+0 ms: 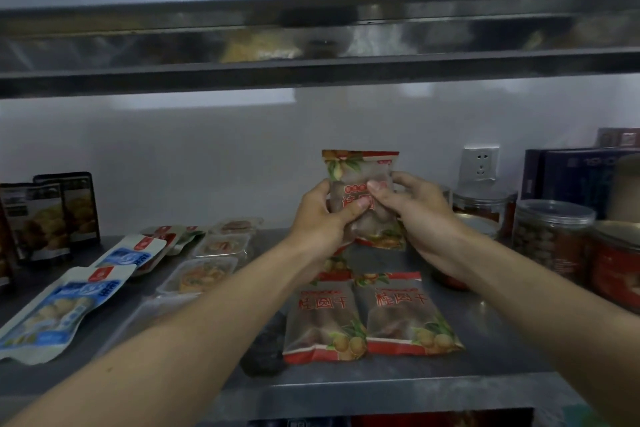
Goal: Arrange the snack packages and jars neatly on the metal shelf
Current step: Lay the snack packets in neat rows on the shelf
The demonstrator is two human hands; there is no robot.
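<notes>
Where the metal shelf (381, 388) begins on the left, two dark stand-up pouches (52, 215) stand upright against the wall, one partly behind the other. Just right of them two blue-and-white packets (59, 308) lie flat and slanted, the nearer one close to the front edge. Next, clear plastic trays (204, 270) lie in a row running back toward the wall, with smaller packets behind them that are too blurred to read. A dark lumpy thing (263, 347) sits near the front edge; what it is cannot be told.

At the middle both hands are clamped on one fruit packet (360, 177), held upright above the shelf and clear of it. The left hand (325, 215) grips its lower left side with the thumb laid across the front. The right hand (415, 215) holds its right side, fingertips pressed on the front. Below the hands two flat packets (322, 319) of the same red-edged kind lie side by side, touching, near the front. Another of the kind lies behind them, mostly hidden by the left wrist.

Further right a white wall socket (479, 163) shows on the wall. Clear lidded jars (550, 239) stand below it, a red-labelled jar (616, 270) just beside them at the edge of view, and dark blue boxes (581, 180) stand upright at the back.
</notes>
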